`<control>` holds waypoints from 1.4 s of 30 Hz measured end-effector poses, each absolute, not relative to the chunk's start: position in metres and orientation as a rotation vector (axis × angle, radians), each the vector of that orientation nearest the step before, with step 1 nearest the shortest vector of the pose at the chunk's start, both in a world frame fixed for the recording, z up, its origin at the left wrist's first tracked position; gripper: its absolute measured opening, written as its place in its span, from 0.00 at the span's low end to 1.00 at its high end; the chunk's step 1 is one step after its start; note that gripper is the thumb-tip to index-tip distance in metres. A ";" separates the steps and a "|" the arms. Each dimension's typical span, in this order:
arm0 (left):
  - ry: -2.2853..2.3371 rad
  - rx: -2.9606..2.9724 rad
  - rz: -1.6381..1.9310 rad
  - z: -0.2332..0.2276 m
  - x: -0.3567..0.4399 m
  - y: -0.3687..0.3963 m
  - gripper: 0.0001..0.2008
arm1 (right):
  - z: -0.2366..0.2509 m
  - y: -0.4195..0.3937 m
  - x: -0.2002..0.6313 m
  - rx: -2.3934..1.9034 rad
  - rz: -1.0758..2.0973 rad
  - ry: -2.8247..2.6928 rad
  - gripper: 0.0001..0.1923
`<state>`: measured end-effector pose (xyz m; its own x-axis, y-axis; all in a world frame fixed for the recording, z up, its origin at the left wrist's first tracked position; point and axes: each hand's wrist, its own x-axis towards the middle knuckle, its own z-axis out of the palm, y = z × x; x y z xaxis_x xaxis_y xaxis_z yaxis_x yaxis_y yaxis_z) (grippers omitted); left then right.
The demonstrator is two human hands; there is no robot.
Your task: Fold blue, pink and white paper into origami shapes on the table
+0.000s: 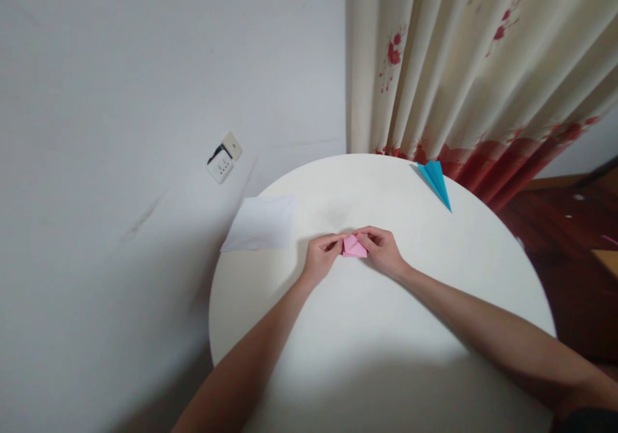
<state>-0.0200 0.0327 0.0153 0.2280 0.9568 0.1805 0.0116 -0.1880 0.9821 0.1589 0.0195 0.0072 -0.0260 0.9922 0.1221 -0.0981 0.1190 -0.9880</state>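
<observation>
Between my two hands is a small piece of folded pink paper (355,247), its creases showing on the side turned to me. My left hand (322,255) pinches its left edge between thumb and fingers. At its upper right, my right hand (380,248) grips the paper with the thumb on the near face and the fingers behind. The paper is just over the middle of the round white table (386,330); whether its lower edge touches the surface I cannot tell.
A blue paper plane (436,182) lies near the table's far right edge. White sheets of paper (261,222) lie at the left, reaching past the rim. A wall with a socket (221,166) borders the left; a flowered curtain (449,66) hangs behind.
</observation>
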 end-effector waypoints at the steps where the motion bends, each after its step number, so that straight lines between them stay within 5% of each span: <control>1: 0.972 1.464 1.149 0.017 -0.020 0.032 0.11 | 0.007 0.019 0.159 -1.039 1.177 -1.219 0.18; 7: 0.946 1.361 1.126 0.021 -0.018 0.031 0.15 | 0.005 0.018 0.158 -1.087 1.088 -1.247 0.16; 12: 0.913 1.312 0.965 0.020 -0.016 0.034 0.30 | 0.005 0.016 0.157 -1.128 1.023 -1.224 0.16; 29: 1.057 1.089 1.251 0.016 -0.014 0.038 0.23 | 0.012 0.018 0.159 -1.175 1.124 -1.492 0.23; 42: 0.953 1.098 1.003 0.018 -0.018 0.036 0.24 | 0.011 0.015 0.159 -1.177 1.115 -1.445 0.25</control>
